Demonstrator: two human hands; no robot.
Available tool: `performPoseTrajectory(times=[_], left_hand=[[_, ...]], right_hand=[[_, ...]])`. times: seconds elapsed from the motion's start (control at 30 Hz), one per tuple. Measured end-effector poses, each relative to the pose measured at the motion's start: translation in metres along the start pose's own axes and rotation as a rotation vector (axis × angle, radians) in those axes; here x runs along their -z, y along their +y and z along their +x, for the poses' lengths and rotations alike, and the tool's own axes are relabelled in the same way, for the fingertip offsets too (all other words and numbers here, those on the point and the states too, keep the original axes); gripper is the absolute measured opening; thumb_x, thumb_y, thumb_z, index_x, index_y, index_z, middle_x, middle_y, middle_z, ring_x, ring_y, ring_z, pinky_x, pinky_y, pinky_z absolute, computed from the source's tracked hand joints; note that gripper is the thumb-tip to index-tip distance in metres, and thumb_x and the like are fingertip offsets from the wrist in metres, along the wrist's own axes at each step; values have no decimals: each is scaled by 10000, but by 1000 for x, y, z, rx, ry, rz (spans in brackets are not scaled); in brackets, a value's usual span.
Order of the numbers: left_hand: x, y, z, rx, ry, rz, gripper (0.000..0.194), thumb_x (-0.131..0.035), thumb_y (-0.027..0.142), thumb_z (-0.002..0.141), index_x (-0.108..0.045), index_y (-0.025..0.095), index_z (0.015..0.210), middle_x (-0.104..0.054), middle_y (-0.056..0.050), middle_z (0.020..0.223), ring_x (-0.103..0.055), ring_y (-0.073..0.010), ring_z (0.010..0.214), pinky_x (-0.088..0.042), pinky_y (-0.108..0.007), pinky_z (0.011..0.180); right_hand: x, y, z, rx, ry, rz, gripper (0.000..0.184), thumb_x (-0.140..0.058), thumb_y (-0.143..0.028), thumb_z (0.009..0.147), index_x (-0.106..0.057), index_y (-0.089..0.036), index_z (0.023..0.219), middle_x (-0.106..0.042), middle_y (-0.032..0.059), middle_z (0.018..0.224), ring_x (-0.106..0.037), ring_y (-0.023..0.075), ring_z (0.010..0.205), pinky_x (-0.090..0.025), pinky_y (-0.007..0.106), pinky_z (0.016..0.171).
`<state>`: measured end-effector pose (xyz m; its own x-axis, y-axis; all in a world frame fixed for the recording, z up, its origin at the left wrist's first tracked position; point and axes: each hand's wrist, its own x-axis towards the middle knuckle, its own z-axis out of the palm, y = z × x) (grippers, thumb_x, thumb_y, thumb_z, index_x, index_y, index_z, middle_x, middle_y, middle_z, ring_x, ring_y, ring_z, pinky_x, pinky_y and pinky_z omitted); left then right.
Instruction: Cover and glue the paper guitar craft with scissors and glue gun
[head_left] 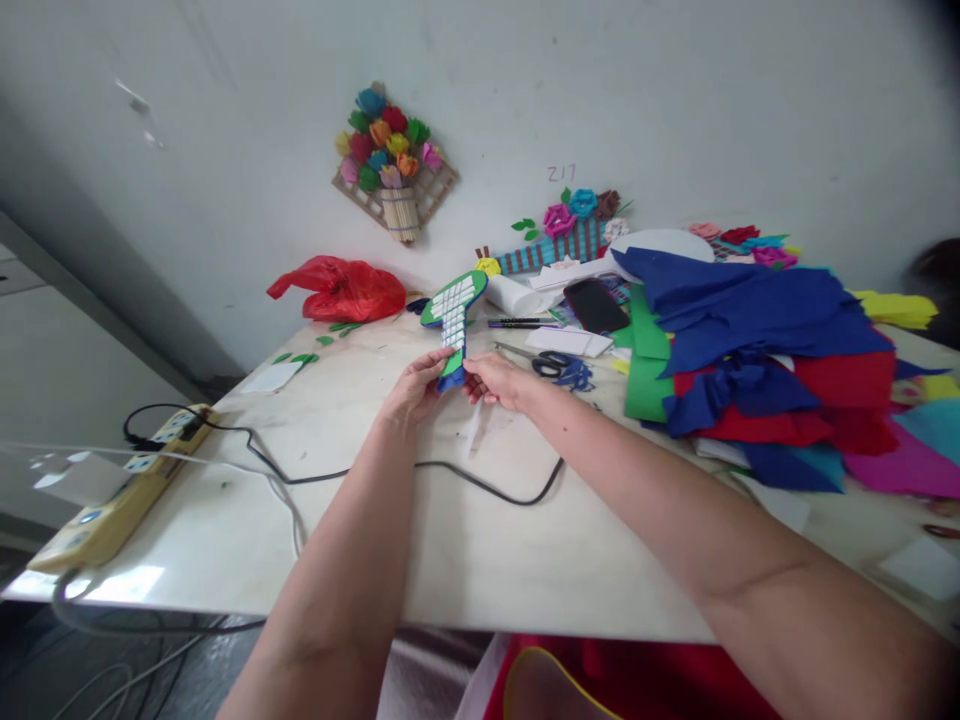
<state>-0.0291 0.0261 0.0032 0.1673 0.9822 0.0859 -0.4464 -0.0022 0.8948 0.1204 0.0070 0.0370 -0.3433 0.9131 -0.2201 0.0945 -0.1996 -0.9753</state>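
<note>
Ahead of me, above the table, is a T-shaped craft piece [454,325] in green and blue with rows of white strips on its face. My left hand [421,384] pinches its lower end from the left side. The thumb of my right hand [495,381] presses at the right edge of that same end, with its fingers curled underneath. A thin whitish strip [474,428] shows below my right hand; whether the fingers touch it I cannot tell. Black-handled scissors [551,362] lie just right of my right hand, beside blue scraps [576,375].
A large pile of coloured sheets [757,320] covers the right side. A phone [596,305] and pens [523,323] lie behind the scissors. A red plastic bag [345,290] rests against the wall. At left is a power strip [124,500]; a black cable [487,485] crosses the table.
</note>
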Motion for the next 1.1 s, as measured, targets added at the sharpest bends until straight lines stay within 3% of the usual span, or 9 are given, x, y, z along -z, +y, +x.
performPoseTrajectory(times=[0.3, 0.8, 1.1], left_hand=[[-3, 2, 0, 15, -47, 42, 187, -561, 110, 773, -637, 76, 941, -674, -75, 777, -633, -112, 654, -505, -192, 626], [-1, 2, -1, 19, -45, 90, 246, -640, 183, 708, -651, 75, 929, -673, -72, 807, -617, -114, 674, -486, -221, 649], [-4, 8, -6, 50, -180, 28, 346, -580, 136, 614, -641, 83, 950, -686, -87, 847, -635, -179, 763, -466, -317, 776]], right_hand=[[2, -1, 1, -8, 70, -104, 242, -388, -226, 839, -502, -145, 641, -512, -24, 450, -445, 63, 345, -249, 187, 383], [3, 1, 3, -1, 75, -135, 226, -395, -195, 822, -502, -144, 630, -501, -20, 432, -434, 70, 336, -228, 196, 375], [6, -3, 3, -13, 93, -117, 196, -413, -202, 817, -505, -141, 655, -499, -15, 432, -434, 73, 329, -200, 189, 351]])
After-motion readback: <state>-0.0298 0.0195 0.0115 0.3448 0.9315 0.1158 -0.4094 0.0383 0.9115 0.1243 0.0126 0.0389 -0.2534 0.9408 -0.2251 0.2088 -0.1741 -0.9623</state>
